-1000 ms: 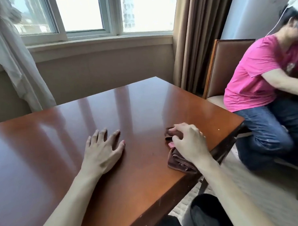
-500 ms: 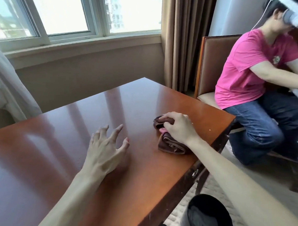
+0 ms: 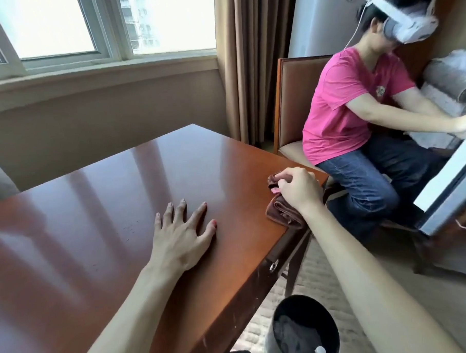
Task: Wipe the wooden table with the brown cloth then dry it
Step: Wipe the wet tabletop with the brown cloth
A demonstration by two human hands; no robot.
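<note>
Brown cloth (image 3: 282,211) lies bunched under the right hand's (image 3: 299,190) curled, gripping fingers; left hand (image 3: 181,232) rests flat, fingers spread.

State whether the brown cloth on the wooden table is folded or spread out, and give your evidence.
Folded. The brown cloth lies bunched in stacked layers at the wooden table's right edge, with the right hand gripping it.

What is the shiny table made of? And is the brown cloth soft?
The table looks like reddish-brown wood with a glossy varnish: the window's light reflects in streaks on its top. The brown cloth, under the right hand at the table's edge, seems a soft, plush fabric, perhaps microfibre: it bunches into rounded folds.
</note>
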